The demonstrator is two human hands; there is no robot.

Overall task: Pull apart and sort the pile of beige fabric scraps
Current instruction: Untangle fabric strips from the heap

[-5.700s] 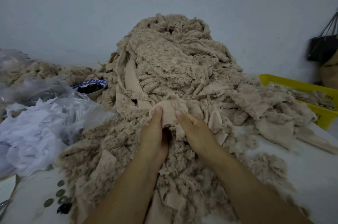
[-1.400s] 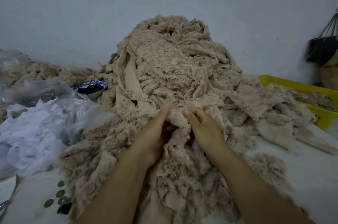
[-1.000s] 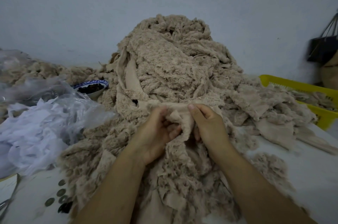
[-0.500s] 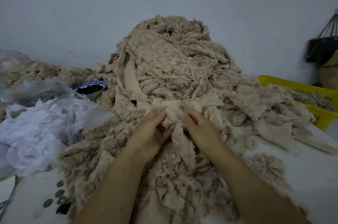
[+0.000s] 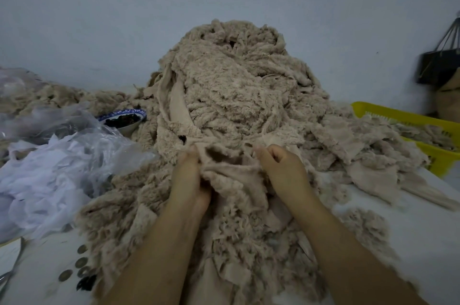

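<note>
The left hand point(image 5: 189, 180) and right hand point(image 5: 283, 167), fingers curled, each pinch one end of a beige scrap point(image 5: 231, 175) stretched crosswise between them, at the near foot of the pile point(image 5: 236, 95) heaped toward the tabletop's point(image 5: 410, 230) far edge.

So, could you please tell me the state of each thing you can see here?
left hand, gripping the scrap by its left edge
right hand, pinching its right edge
scrap, spread between both hands
pile, heaped high and tangled
yellow basket, partly filled with scraps
bowl, holding something dark
plastic bag, crumpled
</note>
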